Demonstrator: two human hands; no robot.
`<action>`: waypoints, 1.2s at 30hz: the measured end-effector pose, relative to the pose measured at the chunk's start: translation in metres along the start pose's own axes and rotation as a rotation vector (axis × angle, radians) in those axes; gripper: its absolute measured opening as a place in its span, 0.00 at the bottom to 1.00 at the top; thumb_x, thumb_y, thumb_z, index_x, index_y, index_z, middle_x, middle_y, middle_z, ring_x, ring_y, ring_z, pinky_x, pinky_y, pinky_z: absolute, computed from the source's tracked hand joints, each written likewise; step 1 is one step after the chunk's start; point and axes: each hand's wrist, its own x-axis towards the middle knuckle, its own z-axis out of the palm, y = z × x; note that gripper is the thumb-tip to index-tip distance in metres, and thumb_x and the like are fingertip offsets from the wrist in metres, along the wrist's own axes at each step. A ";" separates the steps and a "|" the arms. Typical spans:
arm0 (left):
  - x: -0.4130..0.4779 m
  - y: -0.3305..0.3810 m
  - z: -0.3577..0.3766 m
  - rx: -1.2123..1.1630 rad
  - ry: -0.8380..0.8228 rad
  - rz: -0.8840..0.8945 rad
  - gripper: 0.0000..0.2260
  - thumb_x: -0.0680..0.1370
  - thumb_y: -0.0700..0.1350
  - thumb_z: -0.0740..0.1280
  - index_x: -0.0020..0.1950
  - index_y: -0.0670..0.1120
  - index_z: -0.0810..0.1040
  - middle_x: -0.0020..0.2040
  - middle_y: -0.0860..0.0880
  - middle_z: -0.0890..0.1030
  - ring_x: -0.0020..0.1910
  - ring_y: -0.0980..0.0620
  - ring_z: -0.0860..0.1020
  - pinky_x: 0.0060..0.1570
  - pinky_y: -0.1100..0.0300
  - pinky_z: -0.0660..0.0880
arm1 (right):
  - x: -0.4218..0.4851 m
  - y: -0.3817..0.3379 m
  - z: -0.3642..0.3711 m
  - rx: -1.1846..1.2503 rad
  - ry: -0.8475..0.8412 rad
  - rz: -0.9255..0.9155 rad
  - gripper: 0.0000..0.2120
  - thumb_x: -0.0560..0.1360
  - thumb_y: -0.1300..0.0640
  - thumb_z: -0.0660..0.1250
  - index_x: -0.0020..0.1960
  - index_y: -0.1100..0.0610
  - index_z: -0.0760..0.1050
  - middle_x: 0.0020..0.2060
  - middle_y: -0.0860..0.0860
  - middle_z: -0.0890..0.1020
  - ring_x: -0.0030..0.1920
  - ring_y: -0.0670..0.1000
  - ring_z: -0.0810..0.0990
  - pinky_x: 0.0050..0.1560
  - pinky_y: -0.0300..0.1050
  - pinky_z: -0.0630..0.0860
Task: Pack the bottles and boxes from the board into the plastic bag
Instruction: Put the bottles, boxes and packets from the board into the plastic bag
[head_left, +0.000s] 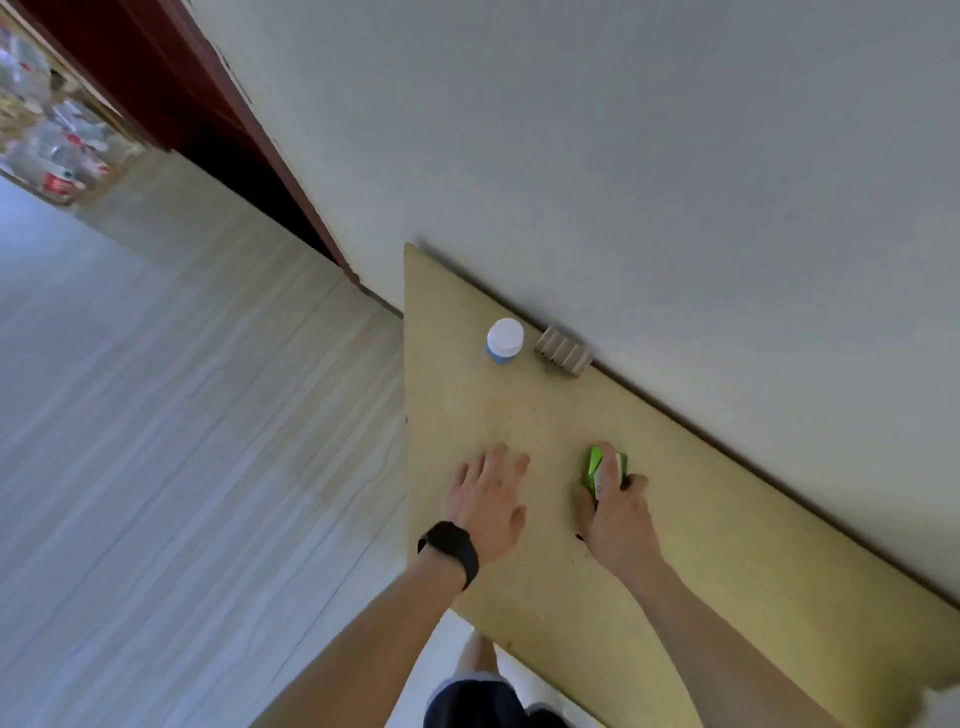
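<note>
Right hand (618, 514): fingers wrapped round the green box (593, 463); best lifted straight up.
Left hand (488, 499): fingers spread, holding nothing; bottle (504, 340) likely next.

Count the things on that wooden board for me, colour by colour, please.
White-capped bottle: 1
Green box, gripped by the right hand: 1
Brown ribbed bundle: 1 (too blurred to count its pieces apart)
Total: 3
</note>
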 end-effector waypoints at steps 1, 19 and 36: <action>0.018 0.012 -0.012 -0.026 0.052 0.024 0.29 0.78 0.51 0.62 0.76 0.53 0.55 0.77 0.44 0.55 0.69 0.42 0.65 0.66 0.47 0.66 | -0.009 0.013 0.000 0.016 -0.004 0.031 0.30 0.80 0.48 0.61 0.78 0.47 0.51 0.52 0.57 0.66 0.42 0.64 0.78 0.42 0.51 0.75; 0.054 0.094 -0.014 0.001 0.042 -0.080 0.11 0.79 0.55 0.61 0.60 0.54 0.73 0.60 0.45 0.67 0.50 0.46 0.76 0.47 0.52 0.77 | -0.071 0.089 -0.015 -0.002 -0.071 0.255 0.31 0.80 0.56 0.57 0.76 0.39 0.45 0.63 0.58 0.63 0.55 0.61 0.75 0.50 0.56 0.77; -0.204 0.299 0.134 -0.674 0.010 -0.104 0.17 0.72 0.65 0.69 0.57 0.63 0.75 0.53 0.56 0.80 0.49 0.59 0.80 0.43 0.65 0.73 | -0.391 0.316 -0.102 1.758 -0.227 0.487 0.15 0.81 0.58 0.58 0.65 0.61 0.74 0.55 0.69 0.78 0.32 0.57 0.74 0.27 0.46 0.67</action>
